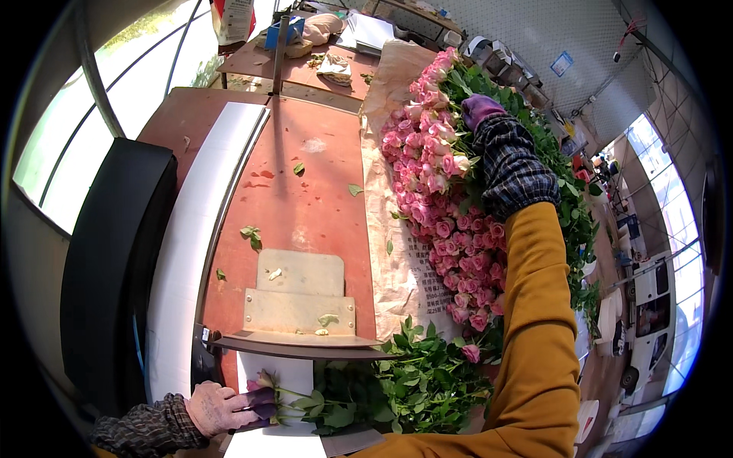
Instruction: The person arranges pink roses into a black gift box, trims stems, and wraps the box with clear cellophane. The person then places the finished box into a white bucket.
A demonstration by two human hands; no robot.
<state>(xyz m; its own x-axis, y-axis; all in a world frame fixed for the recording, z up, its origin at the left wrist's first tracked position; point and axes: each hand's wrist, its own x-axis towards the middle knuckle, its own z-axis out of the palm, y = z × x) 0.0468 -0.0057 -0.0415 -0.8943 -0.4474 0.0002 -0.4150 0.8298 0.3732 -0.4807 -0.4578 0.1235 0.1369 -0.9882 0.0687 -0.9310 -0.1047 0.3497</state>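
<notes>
At the lower left, my left hand (233, 408), with purple coverings on some fingers, is closed over a pink rose (265, 379) on a white sheet (294, 371). That rose's leafy stem runs to the right. My right hand (482, 111), in a purple glove, reaches far forward to the upper right. It is closed in a fist among green stems, just behind the heads of a large heap of pink roses (431, 164). What its fingers hold is hidden by leaves and the cuff. The heap lies on brown printed paper (382, 198), heads to the left.
A metal stand with a beige plate (300, 311) rises behind the white sheet on the red table (305, 198). Long white boards (198, 229) and a black panel (114, 267) line the left side. Cut leafy stems (427, 382) lie between my arms. A second table (259, 65) stands beyond.
</notes>
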